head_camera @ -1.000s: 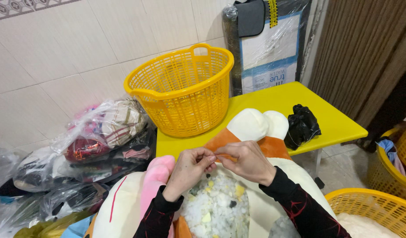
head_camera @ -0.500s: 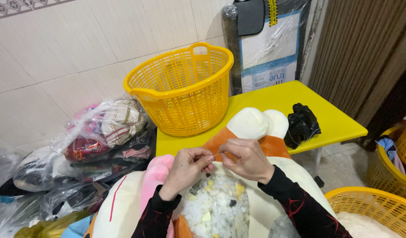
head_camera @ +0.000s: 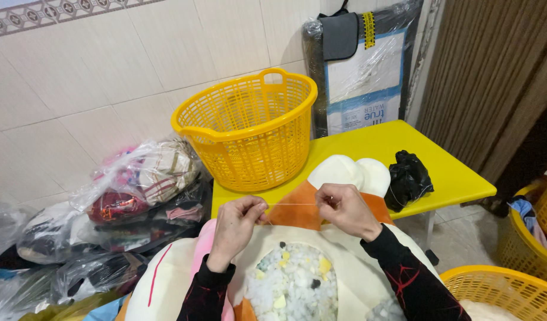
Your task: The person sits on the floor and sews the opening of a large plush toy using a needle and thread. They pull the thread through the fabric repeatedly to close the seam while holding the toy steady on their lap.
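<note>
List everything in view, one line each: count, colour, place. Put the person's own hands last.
Basket: one, yellow, on the table by the wall.
Table: one, yellow, ahead of the person.
Black bag: one, black, on the table at right.
Plush toy: one, cream and orange, open seam showing foam stuffing, on the lap.
Thread: one, pale, stretched between the hands.
Plastic bags of cloth: several, clear, at left by the wall.
Floor baskets: two, yellow, at right.
Wrapped board: one, against the wall.
Left hand: pinching the thread.
Right hand: pinching the thread.

left hand point(head_camera: 236, 227) pinched grip | right hand point(head_camera: 343, 208) pinched grip (level, apart)
</note>
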